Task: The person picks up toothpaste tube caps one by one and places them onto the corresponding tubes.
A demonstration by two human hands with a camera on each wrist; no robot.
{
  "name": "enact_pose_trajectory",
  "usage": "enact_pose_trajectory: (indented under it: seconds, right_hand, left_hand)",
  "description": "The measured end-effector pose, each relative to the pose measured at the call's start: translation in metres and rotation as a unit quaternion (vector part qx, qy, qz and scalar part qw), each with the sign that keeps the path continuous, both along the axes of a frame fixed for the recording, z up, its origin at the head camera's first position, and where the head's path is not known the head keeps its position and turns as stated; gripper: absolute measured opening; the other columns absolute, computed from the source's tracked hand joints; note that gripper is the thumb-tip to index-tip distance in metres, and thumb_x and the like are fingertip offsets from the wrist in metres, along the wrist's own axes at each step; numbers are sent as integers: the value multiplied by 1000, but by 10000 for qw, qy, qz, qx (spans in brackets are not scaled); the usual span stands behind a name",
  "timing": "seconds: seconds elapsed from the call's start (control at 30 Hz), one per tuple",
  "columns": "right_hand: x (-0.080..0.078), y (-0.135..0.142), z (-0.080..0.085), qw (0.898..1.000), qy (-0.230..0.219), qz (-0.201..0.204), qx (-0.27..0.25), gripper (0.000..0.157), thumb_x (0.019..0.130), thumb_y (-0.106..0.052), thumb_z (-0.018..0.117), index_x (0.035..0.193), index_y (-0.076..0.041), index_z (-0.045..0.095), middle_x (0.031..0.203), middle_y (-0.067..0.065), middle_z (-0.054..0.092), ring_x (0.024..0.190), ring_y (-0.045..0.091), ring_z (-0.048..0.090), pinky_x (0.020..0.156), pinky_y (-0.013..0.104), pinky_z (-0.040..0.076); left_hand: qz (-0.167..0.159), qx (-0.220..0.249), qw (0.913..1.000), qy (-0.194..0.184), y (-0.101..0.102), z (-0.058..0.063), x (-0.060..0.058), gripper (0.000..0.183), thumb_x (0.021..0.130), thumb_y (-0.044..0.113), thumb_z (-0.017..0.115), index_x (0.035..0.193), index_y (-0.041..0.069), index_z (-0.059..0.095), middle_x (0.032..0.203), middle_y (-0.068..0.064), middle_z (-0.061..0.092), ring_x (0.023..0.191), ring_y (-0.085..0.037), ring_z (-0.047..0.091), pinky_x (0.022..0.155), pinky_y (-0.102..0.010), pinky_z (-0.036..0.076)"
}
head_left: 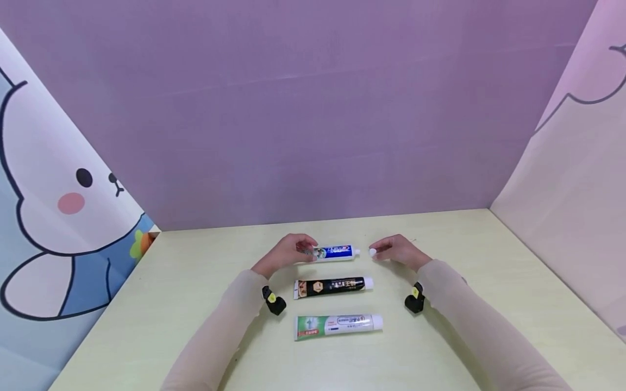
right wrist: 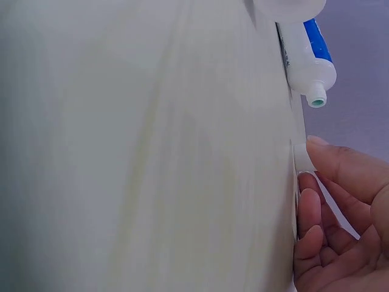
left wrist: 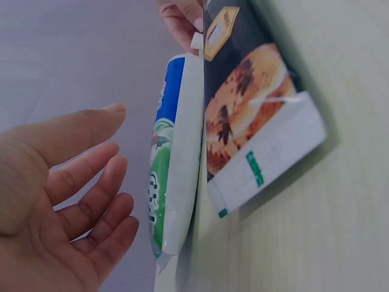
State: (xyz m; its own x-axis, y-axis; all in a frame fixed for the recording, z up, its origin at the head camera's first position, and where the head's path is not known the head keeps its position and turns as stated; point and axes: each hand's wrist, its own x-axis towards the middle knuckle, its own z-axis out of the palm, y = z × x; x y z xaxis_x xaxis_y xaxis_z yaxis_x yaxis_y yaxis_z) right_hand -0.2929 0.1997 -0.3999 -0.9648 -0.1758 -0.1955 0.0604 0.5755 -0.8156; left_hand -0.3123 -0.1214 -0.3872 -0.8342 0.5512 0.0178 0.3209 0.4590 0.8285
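A blue, white and green toothpaste tube (head_left: 337,252) lies at the back of the row, its bare nozzle (right wrist: 316,100) pointing right. My left hand (head_left: 292,251) is beside its tail end. In the left wrist view, a gap separates the loosely bent fingers of the left hand (left wrist: 79,201) from the tube (left wrist: 163,158). Just right of the nozzle, my right hand (head_left: 398,251) pinches a small white cap (right wrist: 302,158) between thumb and fingers, apart from the tube.
A black toothpaste tube (head_left: 332,286) with a white cap lies nearer me, and a green and white toothpaste tube (head_left: 337,325) lies closest. All rest on the pale wooden table (head_left: 161,304). A purple panel (head_left: 313,136) stands behind; printed panels flank both sides.
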Motion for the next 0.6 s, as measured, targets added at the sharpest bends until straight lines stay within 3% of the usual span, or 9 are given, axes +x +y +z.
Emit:
enact_pose_trajectory:
  seconds: [0.3, 0.6]
  right_hand:
    - [2, -5, 1, 9999, 105, -61, -20, 30, 81, -7, 72, 111, -3, 68, 109, 9, 66, 106, 23, 54, 95, 41, 39]
    - [4, -8, 4, 9998, 124, -126, 59, 28, 81, -7, 71, 108, -3, 68, 107, 10, 66, 105, 25, 54, 96, 43, 38]
  left_hand:
    - [215, -186, 9996, 3, 4, -5, -9, 35, 81, 10, 74, 113, 1, 63, 99, -4, 63, 92, -17, 54, 87, -35, 45]
    - [290, -501, 9983, 108, 9, -8, -11, 33, 78, 9, 76, 109, 7, 65, 101, -2, 63, 92, -17, 54, 87, -33, 45]
